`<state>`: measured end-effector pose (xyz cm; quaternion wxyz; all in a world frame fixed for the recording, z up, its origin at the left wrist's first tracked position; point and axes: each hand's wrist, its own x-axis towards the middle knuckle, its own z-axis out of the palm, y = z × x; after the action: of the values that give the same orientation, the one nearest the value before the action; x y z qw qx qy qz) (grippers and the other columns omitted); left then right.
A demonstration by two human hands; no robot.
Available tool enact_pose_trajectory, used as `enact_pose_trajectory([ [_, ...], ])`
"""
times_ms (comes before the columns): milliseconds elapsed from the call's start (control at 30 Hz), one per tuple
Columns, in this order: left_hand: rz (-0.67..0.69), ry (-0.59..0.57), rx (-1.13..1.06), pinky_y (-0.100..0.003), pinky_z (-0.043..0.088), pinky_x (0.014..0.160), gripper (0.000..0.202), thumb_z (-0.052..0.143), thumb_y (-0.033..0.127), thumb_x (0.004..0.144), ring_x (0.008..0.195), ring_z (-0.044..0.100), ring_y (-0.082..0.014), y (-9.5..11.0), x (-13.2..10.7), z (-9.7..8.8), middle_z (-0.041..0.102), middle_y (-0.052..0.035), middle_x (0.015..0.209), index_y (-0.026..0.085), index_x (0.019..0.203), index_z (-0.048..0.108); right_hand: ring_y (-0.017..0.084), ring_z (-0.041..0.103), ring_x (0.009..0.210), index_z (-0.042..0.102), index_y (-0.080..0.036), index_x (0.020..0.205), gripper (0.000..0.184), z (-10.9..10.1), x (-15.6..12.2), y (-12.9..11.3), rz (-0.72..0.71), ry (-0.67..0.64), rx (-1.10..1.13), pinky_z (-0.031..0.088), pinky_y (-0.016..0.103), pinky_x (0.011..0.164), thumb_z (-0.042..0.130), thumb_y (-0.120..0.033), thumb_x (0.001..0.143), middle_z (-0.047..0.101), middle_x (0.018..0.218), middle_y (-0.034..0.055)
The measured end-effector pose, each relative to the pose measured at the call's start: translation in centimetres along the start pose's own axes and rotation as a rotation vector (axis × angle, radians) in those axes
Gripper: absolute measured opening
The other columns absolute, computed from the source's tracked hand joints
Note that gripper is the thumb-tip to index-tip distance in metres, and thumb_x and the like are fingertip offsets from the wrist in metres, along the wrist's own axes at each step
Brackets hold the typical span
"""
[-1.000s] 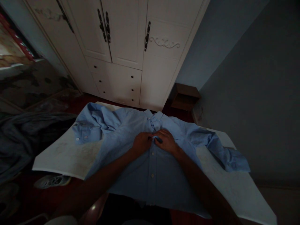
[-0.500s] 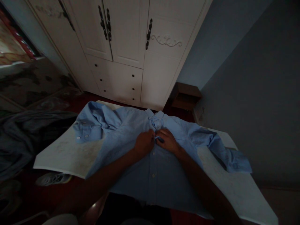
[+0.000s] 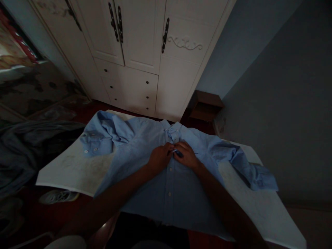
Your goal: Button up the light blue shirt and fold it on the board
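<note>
A light blue button-up shirt [image 3: 145,138] lies front side up across a white table [image 3: 75,169], its sleeves spread to both sides. Below the collar, my left hand [image 3: 161,157] pinches the edge of the front placket. My right hand [image 3: 185,155] meets it there, fingers closed on the same strip of cloth, which is lifted a little between them. The button under my fingertips is hidden. Further down the placket, white buttons [image 3: 170,169] show, and the left cuff [image 3: 98,148] has buttons too.
Behind the table stands a white wardrobe [image 3: 135,86] with dark handles. A small brown cabinet [image 3: 206,103] is by the wall at right. Dark grey cloth [image 3: 23,148] is heaped at left, and a shoe [image 3: 58,196] lies on the red floor.
My left hand has shifted slightly right, so the fingertips of both hands are closer together at the placket. The shirt lies as before.
</note>
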<state>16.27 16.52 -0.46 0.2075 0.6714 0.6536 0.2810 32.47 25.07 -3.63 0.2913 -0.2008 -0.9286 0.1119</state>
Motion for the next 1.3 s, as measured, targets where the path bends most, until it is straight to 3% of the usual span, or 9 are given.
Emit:
enact_pose_trajectory([
  [400, -0.104, 0.103, -0.32, -0.027, 0.053, 0.081, 0.019, 0.061, 0.009, 0.076, 0.089, 0.07, -0.0155, -0.8, 0.5, 0.0, 0.073, -0.0011, 0.093, 0.022, 0.09, 0.058, 0.023, 0.06, 0.1, 0.059, -0.025, 0.11, 0.031, -0.3, 0.1, -0.2, 0.014, -0.008, 0.092, 0.048, 0.042, 0.09, 0.057, -0.017, 0.08, 0.064, 0.106, 0.0067],
  [600, -0.089, 0.142, -0.35, -0.025, 0.052, 0.076, 0.02, 0.063, 0.01, 0.074, 0.083, 0.07, -0.0151, -0.8, 0.5, 0.0, 0.072, 0.0003, 0.086, 0.022, 0.087, 0.054, 0.016, 0.059, 0.074, 0.05, -0.026, 0.119, 0.041, -0.3, 0.0, -0.4, 0.096, 0.075, 0.18, 0.053, 0.038, 0.082, 0.058, -0.016, 0.08, 0.054, 0.119, 0.0097],
  [733, -0.057, 0.163, -0.309, -0.024, 0.051, 0.075, 0.016, 0.064, 0.014, 0.075, 0.081, 0.068, -0.0142, -0.4, 0.4, -0.1, 0.07, 0.0003, 0.085, 0.021, 0.085, 0.054, 0.016, 0.057, 0.074, 0.051, -0.024, 0.108, 0.028, -0.4, -0.3, -0.6, 0.085, 0.179, 0.201, 0.053, 0.036, 0.074, 0.058, -0.018, 0.081, 0.055, 0.107, 0.0083],
  [867, 0.053, 0.162, -0.114, -0.029, 0.049, 0.08, 0.005, 0.06, 0.019, 0.08, 0.082, 0.065, -0.0163, 0.1, 0.0, -0.1, 0.069, -0.0022, 0.083, 0.02, 0.083, 0.057, 0.017, 0.054, 0.067, 0.054, -0.023, 0.083, 0.003, -0.8, -0.4, -0.9, 0.095, 0.232, 0.197, 0.048, 0.031, 0.063, 0.057, -0.023, 0.084, 0.056, 0.077, 0.0025],
  [900, 0.07, 0.17, -0.089, -0.029, 0.049, 0.081, 0.002, 0.06, 0.02, 0.081, 0.082, 0.065, -0.0167, 0.1, 0.0, 0.0, 0.069, -0.0027, 0.083, 0.02, 0.083, 0.058, 0.016, 0.053, 0.064, 0.055, -0.023, 0.077, 0.008, -1.0, -0.3, -1.1, 0.119, 0.229, 0.217, 0.046, 0.03, 0.061, 0.057, -0.025, 0.085, 0.054, 0.07, 0.0012],
  [1000, 0.072, 0.214, -0.109, -0.029, 0.049, 0.081, 0.003, 0.059, 0.022, 0.082, 0.082, 0.064, -0.0165, 0.1, -0.2, 0.0, 0.069, -0.0028, 0.083, 0.02, 0.084, 0.059, 0.014, 0.05, 0.055, 0.059, -0.021, 0.068, 0.025, -1.8, 0.2, -1.4, 0.319, 0.177, 0.365, 0.043, 0.027, 0.054, 0.056, -0.036, 0.087, 0.055, 0.06, 0.0],
  [1100, 0.021, 0.261, -0.194, -0.028, 0.049, 0.079, 0.005, 0.061, 0.022, 0.08, 0.079, 0.064, -0.0149, 0.1, -0.2, 0.0, 0.069, -0.001, 0.082, 0.02, 0.084, 0.059, 0.01, 0.047, 0.046, 0.067, -0.018, 0.07, 0.032, -3.0, 0.9, -1.7, 0.599, -0.008, 0.641, 0.038, 0.023, 0.045, 0.059, -0.046, 0.084, 0.061, 0.058, -0.0001],
  [1200, -0.022, 0.291, -0.305, -0.026, 0.049, 0.074, 0.006, 0.063, 0.02, 0.077, 0.075, 0.064, -0.0133, 0.1, -0.1, 0.0, 0.068, 0.0009, 0.078, 0.02, 0.081, 0.058, 0.008, 0.047, 0.043, 0.072, -0.016, 0.077, 0.032, -4.2, 1.4, -2.1, 0.804, -0.17, 0.856, 0.032, 0.02, 0.04, 0.068, -0.047, 0.075, 0.067, 0.065, 0.0016],
  [1300, -0.028, 0.306, -0.386, -0.025, 0.048, 0.071, 0.007, 0.063, 0.018, 0.076, 0.074, 0.064, -0.0131, 0.1, 0.0, 0.1, 0.067, 0.0015, 0.076, 0.02, 0.078, 0.057, 0.007, 0.051, 0.046, 0.073, -0.015, 0.083, 0.031, -4.6, 1.7, -2.6, 0.962, -0.205, 0.955, 0.029, 0.018, 0.038, 0.075, -0.042, 0.067, 0.072, 0.076, 0.0045],
])
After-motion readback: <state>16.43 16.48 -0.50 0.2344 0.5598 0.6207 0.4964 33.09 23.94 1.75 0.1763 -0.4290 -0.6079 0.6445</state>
